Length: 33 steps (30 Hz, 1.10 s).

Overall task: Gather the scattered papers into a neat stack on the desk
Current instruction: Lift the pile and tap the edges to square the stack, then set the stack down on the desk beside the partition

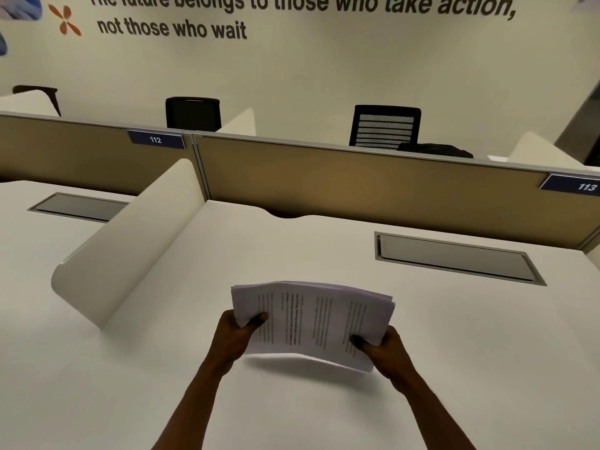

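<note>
A stack of printed white papers hangs just above the white desk, casting a shadow under its near edge. My left hand grips the stack's left side, thumb on top. My right hand grips the right near corner, thumb on the top sheet. The sheets bow slightly and their far edges are a little uneven. No other loose papers show on the desk.
A curved white divider rises on the left. A tan partition with tags 112 and 113 closes the back. A grey cable hatch is set into the desk at the right; another hatch lies on the neighbouring desk. Black chairs stand beyond.
</note>
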Each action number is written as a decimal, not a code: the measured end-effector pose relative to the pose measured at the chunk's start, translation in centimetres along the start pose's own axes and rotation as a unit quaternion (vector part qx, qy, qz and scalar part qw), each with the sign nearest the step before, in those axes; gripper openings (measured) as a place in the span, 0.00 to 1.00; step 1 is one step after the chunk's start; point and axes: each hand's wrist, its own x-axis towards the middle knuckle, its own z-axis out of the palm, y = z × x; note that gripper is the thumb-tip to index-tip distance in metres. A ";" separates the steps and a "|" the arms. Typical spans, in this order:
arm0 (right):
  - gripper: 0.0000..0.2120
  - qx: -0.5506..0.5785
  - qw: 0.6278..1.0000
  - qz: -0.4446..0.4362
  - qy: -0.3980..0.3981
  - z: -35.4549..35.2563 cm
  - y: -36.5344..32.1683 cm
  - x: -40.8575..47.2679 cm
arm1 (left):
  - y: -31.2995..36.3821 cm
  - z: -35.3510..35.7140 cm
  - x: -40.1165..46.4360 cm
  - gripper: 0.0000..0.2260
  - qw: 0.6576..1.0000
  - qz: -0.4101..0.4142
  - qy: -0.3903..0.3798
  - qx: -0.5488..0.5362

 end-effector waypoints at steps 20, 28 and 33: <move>0.31 0.339 0.939 0.058 -0.029 5.4 -1.0 -1.7 | -0.8 6.8 -4.1 0.23 0.930 -0.171 0.054 -0.320; 0.27 0.253 0.961 0.060 0.091 5.8 -1.4 0.2 | -1.1 5.8 -4.6 0.40 0.935 -0.242 0.148 -0.211; 0.28 0.223 0.972 0.055 0.042 4.9 -1.8 0.8 | 1.1 2.1 -1.9 0.42 0.971 -0.094 0.197 0.094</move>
